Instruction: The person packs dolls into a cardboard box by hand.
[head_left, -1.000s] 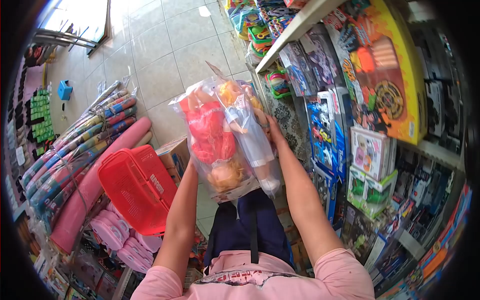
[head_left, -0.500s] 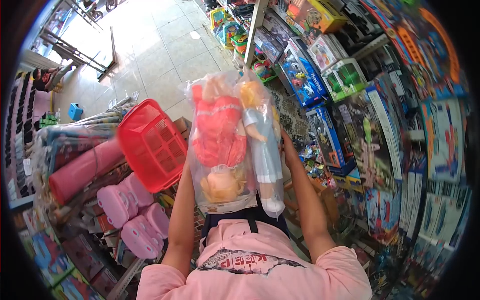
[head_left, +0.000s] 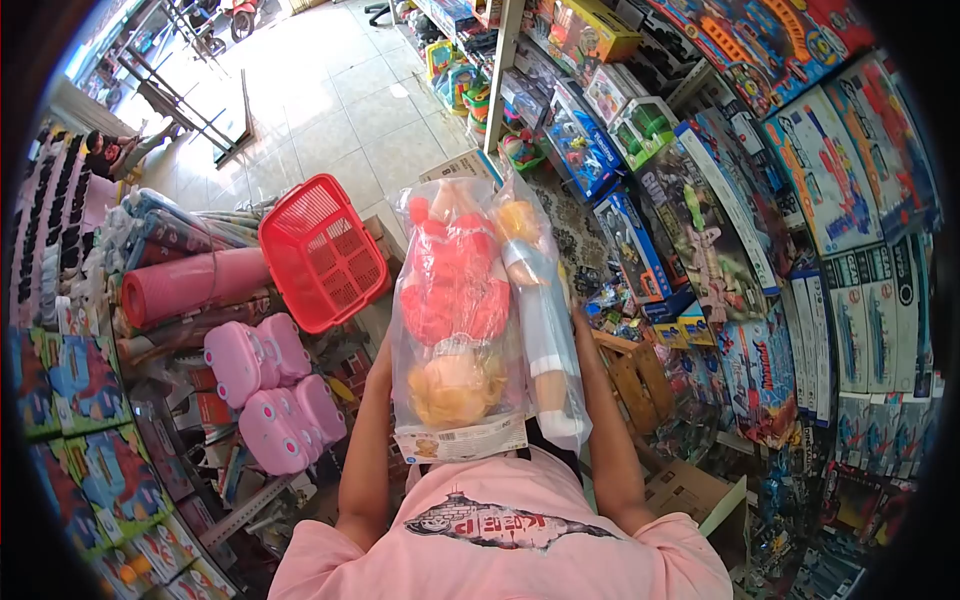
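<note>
Two dolls in clear plastic bags lie side by side across my hands, in front of my chest. The left one is a doll in a red dress [head_left: 455, 295], its blond hair toward me and a printed card at the bag's near end. Beside it is a doll in a pale blue dress [head_left: 545, 310], with orange hair at the far end and white shoes toward me. My left hand [head_left: 384, 358] holds the red-dressed doll's bag from its left side. At the right edge of the blue-dressed doll's bag, my right hand [head_left: 579, 325] grips it. The bags hide most fingers of both hands.
A red plastic basket [head_left: 325, 255] stands ahead to the left, near a pink roll [head_left: 195, 288] and pink cases [head_left: 275, 390]. Shelves of boxed toys [head_left: 700, 220] line the right. A wooden stool [head_left: 635, 385] and an open cardboard box [head_left: 690, 495] are low at right.
Both bagged dolls have come slightly lower and to the right in view, still held by both hands. The view has shifted, showing more of the doorway and the cardboard box at right.
</note>
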